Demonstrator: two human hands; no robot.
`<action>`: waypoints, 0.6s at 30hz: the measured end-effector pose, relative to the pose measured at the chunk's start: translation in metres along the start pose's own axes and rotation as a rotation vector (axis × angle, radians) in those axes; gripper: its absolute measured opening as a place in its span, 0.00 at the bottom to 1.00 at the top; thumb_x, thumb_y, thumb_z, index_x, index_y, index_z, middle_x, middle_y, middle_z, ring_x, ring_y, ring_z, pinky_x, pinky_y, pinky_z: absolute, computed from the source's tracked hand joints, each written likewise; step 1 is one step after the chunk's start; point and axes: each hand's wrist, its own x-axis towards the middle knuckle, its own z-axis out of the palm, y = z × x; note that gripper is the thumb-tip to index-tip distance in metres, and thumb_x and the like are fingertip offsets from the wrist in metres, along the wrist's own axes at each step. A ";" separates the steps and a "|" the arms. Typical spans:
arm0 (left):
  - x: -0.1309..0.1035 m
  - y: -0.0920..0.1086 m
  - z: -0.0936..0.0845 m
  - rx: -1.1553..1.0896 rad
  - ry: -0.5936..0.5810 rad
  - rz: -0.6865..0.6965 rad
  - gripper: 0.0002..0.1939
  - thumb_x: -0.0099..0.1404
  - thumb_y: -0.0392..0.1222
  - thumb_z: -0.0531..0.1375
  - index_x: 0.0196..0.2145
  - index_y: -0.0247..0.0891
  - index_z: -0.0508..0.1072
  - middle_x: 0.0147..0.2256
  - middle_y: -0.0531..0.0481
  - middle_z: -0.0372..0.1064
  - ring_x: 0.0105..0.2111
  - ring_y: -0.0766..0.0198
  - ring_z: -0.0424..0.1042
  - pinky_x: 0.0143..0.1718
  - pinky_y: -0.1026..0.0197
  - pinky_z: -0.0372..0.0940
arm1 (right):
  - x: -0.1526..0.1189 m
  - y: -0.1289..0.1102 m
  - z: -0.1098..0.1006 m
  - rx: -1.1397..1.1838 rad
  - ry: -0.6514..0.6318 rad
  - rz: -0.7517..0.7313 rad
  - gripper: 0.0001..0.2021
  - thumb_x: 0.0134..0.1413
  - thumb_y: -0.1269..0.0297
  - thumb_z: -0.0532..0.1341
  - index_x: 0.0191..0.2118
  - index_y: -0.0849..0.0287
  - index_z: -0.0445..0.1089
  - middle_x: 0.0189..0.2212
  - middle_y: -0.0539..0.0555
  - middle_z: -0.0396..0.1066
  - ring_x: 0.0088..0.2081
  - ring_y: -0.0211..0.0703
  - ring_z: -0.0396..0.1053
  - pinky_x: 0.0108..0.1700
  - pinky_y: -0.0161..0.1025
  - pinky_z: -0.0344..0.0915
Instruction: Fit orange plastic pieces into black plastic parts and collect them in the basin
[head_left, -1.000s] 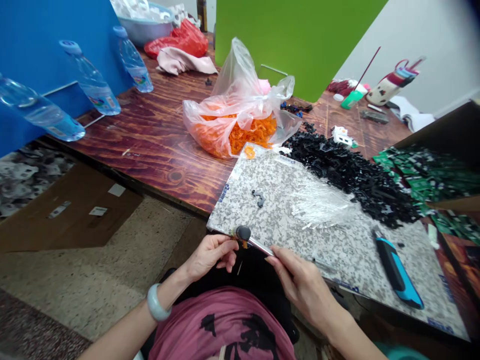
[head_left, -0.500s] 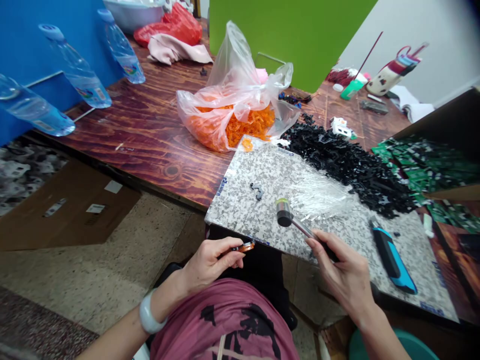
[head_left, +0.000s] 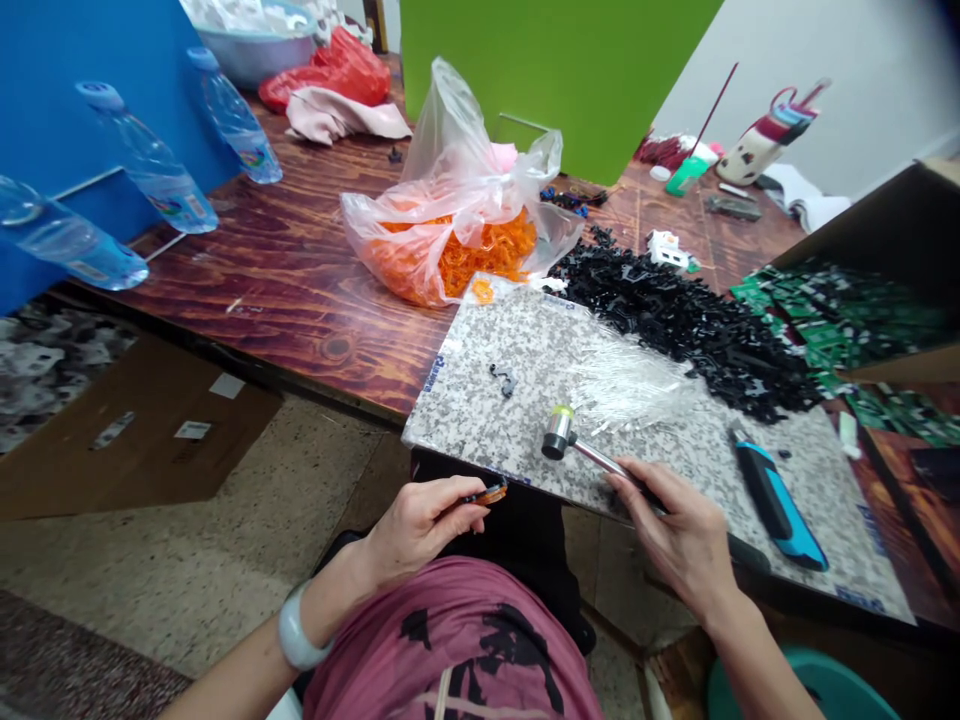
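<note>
My left hand (head_left: 435,515) pinches a small orange-and-black plastic part (head_left: 491,493) between thumb and fingers, just off the near edge of the speckled stone slab (head_left: 480,425). In my right hand (head_left: 679,530) is a small mallet (head_left: 557,432) with a metal head, one black face and one yellow face. Its head is over the slab near the front edge. Two little black pieces (head_left: 507,381) lie on the slab beyond the mallet. A heap of thin clear strips (head_left: 626,385) and a large pile of black plastic parts (head_left: 682,320) sit behind them.
A blue-and-black utility knife (head_left: 780,505) rests at the slab's right. Behind stands a plastic bag of orange parts (head_left: 457,240). Green circuit boards (head_left: 825,310) spill from a box at the right. Water bottles (head_left: 150,170) stand at the left, and a cardboard box (head_left: 150,430) is below the table.
The mallet's head has shifted slightly left, and its tilt has changed a little. My left hand keeps the part in nearly the same place. The camera view has moved slightly.
</note>
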 end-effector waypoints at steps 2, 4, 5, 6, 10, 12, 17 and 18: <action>0.000 0.001 0.001 -0.012 0.006 -0.006 0.10 0.64 0.38 0.57 0.41 0.35 0.75 0.25 0.47 0.74 0.24 0.64 0.72 0.29 0.65 0.65 | 0.000 0.006 0.001 -0.020 -0.008 -0.002 0.08 0.59 0.61 0.57 0.41 0.57 0.71 0.33 0.54 0.74 0.35 0.44 0.71 0.37 0.38 0.66; 0.001 0.001 0.002 -0.019 0.012 -0.013 0.10 0.63 0.37 0.58 0.41 0.35 0.76 0.26 0.47 0.75 0.25 0.64 0.72 0.30 0.65 0.65 | 0.000 0.012 0.002 -0.046 -0.010 -0.009 0.09 0.60 0.61 0.57 0.41 0.57 0.71 0.33 0.55 0.74 0.35 0.45 0.71 0.37 0.39 0.66; 0.001 0.002 0.003 -0.024 0.013 -0.021 0.10 0.62 0.37 0.58 0.41 0.35 0.76 0.26 0.47 0.75 0.24 0.64 0.72 0.30 0.65 0.65 | 0.000 0.015 0.002 -0.058 -0.010 -0.012 0.09 0.60 0.61 0.57 0.41 0.57 0.71 0.34 0.55 0.74 0.35 0.45 0.71 0.37 0.40 0.66; 0.001 0.002 0.003 -0.032 0.014 -0.031 0.10 0.62 0.37 0.58 0.40 0.36 0.76 0.26 0.48 0.75 0.24 0.64 0.72 0.30 0.65 0.65 | 0.000 0.017 0.002 -0.067 -0.010 -0.013 0.09 0.60 0.61 0.56 0.41 0.57 0.71 0.34 0.55 0.74 0.35 0.45 0.71 0.38 0.40 0.65; 0.003 0.000 0.009 -0.130 -0.005 -0.108 0.09 0.62 0.41 0.59 0.39 0.36 0.76 0.25 0.49 0.73 0.24 0.65 0.70 0.30 0.65 0.64 | -0.001 0.017 -0.001 -0.037 0.007 0.012 0.09 0.60 0.61 0.56 0.41 0.58 0.71 0.33 0.55 0.74 0.35 0.45 0.72 0.38 0.41 0.67; 0.004 -0.003 0.015 -0.279 0.001 -0.219 0.11 0.64 0.45 0.58 0.37 0.35 0.75 0.24 0.50 0.71 0.24 0.66 0.69 0.28 0.65 0.63 | -0.002 0.011 -0.004 0.020 0.031 0.034 0.09 0.60 0.62 0.56 0.41 0.58 0.71 0.33 0.55 0.74 0.35 0.45 0.72 0.37 0.39 0.68; 0.010 -0.014 0.030 -0.617 0.106 -0.489 0.19 0.59 0.55 0.61 0.32 0.33 0.71 0.21 0.55 0.66 0.18 0.72 0.63 0.19 0.69 0.56 | -0.003 -0.019 -0.024 0.145 0.095 0.004 0.07 0.58 0.65 0.57 0.41 0.58 0.71 0.34 0.56 0.76 0.33 0.44 0.74 0.35 0.37 0.70; 0.011 -0.015 0.032 -0.632 0.122 -0.504 0.19 0.57 0.55 0.62 0.31 0.33 0.71 0.20 0.55 0.65 0.18 0.72 0.63 0.19 0.70 0.55 | -0.003 -0.026 -0.029 0.161 0.106 -0.014 0.08 0.57 0.66 0.58 0.41 0.57 0.71 0.34 0.56 0.76 0.33 0.44 0.74 0.34 0.37 0.70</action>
